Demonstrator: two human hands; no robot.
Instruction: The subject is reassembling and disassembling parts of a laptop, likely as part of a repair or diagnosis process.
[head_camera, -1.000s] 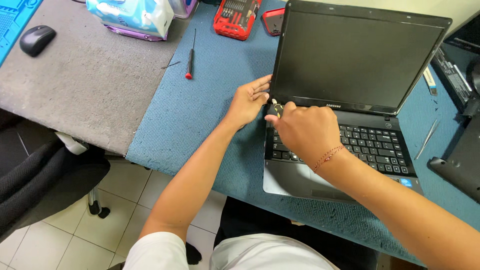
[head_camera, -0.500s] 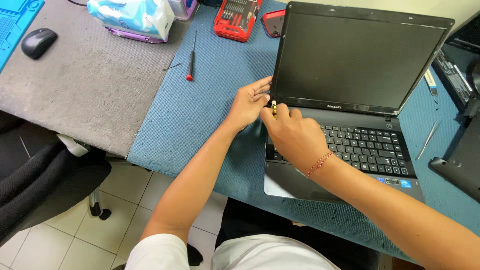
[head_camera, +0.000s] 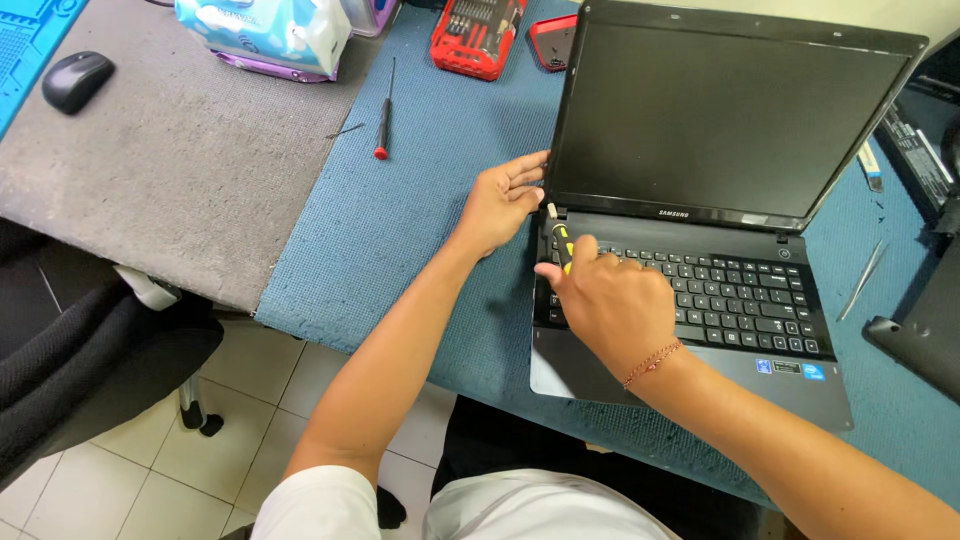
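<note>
**Black laptop, tool at its left hinge**

Black and open, the laptop (head_camera: 700, 230) sits in the right half of the frame on a blue mat (head_camera: 420, 200) that covers the table, its dark screen upright and its keyboard facing the person. A small yellow-and-black screwdriver (head_camera: 560, 240) points up toward the lower left corner of the screen, near the hinge. The right hand (head_camera: 610, 305) is closed around that screwdriver, resting over the left end of the keyboard. The left hand (head_camera: 500, 200) lies just left of the laptop, fingers loosely spread and touching the left edge of the screen, holding nothing.

Further out, a red-handled screwdriver (head_camera: 384, 120) lies on the mat at upper centre, with a red bit case (head_camera: 478, 35) above it. A grey mat (head_camera: 150, 170) covers the table at upper left, carrying a black mouse (head_camera: 76, 80) and a pack of tissues (head_camera: 265, 35). Tweezers (head_camera: 865, 275) lie at the right of the laptop.
</note>
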